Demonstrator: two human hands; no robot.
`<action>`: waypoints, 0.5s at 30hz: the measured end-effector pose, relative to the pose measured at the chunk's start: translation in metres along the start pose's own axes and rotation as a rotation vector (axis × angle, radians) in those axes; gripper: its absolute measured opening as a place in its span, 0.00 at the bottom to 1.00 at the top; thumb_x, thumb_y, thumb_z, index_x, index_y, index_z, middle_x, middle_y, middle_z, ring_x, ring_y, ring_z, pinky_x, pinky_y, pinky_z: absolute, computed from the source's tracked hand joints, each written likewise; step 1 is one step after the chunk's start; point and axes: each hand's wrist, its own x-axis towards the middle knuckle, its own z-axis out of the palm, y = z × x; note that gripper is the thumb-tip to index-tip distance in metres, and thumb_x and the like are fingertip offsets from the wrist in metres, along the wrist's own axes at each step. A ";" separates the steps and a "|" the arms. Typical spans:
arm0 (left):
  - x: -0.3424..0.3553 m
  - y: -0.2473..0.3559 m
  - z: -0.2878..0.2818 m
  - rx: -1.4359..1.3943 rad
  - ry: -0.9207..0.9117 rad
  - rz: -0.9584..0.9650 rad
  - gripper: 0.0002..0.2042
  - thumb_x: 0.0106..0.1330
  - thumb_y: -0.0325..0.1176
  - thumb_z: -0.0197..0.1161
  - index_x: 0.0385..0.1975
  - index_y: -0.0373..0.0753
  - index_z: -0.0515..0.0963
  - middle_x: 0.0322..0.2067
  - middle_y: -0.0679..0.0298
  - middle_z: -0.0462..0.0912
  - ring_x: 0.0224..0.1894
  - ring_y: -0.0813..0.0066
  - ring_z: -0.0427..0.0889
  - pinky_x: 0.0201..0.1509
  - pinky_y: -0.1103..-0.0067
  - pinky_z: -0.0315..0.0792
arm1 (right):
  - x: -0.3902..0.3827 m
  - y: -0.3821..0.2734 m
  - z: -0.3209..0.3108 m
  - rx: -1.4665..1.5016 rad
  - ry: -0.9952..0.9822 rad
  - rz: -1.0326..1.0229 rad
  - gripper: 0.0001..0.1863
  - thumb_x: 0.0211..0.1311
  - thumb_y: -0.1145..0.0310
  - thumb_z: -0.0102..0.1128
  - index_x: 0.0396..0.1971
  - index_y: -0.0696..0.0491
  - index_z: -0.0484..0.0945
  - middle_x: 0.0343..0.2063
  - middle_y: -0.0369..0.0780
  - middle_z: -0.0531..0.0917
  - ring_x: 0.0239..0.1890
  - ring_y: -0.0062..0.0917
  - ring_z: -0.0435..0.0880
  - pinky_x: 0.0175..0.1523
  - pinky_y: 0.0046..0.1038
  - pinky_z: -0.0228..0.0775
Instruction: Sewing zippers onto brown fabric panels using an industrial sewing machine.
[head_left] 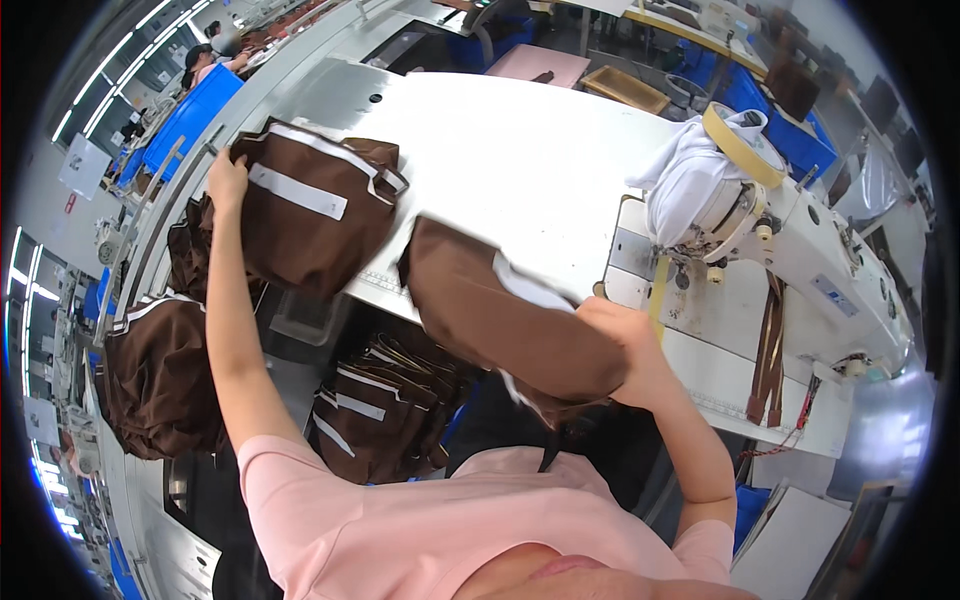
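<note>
My left hand [228, 175] has its fingers closed on the left edge of a brown fabric piece with white strips [310, 240], lying on a pile at the left of the white table [500, 160]. My right hand [628, 345] grips another brown piece with white edging [500, 320], slightly blurred, held above the table's front edge. More brown pieces [155, 380] hang at the left edge, and a folded stack [375, 410] lies below the table.
A white industrial sewing machine [820, 260] stands at the right, with white cloth [675, 170], a tape roll [740, 145] and brown strips [767, 345]. Blue bins [190, 120], a pink board [535, 65] and a wooden tray [625, 88] are beyond; people [205, 70] work at the far left.
</note>
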 end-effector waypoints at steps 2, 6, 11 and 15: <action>-0.006 0.058 -0.008 -0.089 0.296 0.263 0.24 0.59 0.44 0.65 0.53 0.40 0.73 0.50 0.52 0.76 0.56 0.57 0.72 0.56 0.67 0.67 | 0.019 -0.013 -0.007 0.097 0.280 0.093 0.07 0.47 0.76 0.59 0.29 0.58 0.78 0.24 0.46 0.79 0.29 0.30 0.81 0.36 0.27 0.71; -0.083 0.224 -0.086 -0.728 0.271 0.398 0.19 0.63 0.39 0.62 0.53 0.40 0.73 0.52 0.59 0.74 0.57 0.62 0.70 0.56 0.71 0.65 | 0.071 0.027 -0.019 -0.683 0.442 0.288 0.18 0.57 0.59 0.62 0.34 0.61 0.78 0.33 0.46 0.79 0.34 0.43 0.80 0.38 0.36 0.71; -0.246 0.318 -0.133 -1.117 -0.409 0.969 0.10 0.59 0.23 0.60 0.41 0.36 0.77 0.40 0.56 0.78 0.42 0.60 0.79 0.48 0.73 0.73 | 0.018 0.049 -0.014 -0.649 0.604 0.229 0.13 0.64 0.65 0.54 0.41 0.59 0.76 0.35 0.46 0.76 0.32 0.42 0.80 0.37 0.39 0.71; -0.300 0.352 -0.089 -0.908 -0.843 0.972 0.17 0.65 0.38 0.57 0.50 0.37 0.71 0.36 0.50 0.78 0.35 0.50 0.80 0.38 0.64 0.75 | -0.043 0.021 -0.021 -0.271 0.530 0.413 0.12 0.67 0.73 0.48 0.46 0.59 0.75 0.33 0.43 0.76 0.23 0.27 0.81 0.26 0.26 0.71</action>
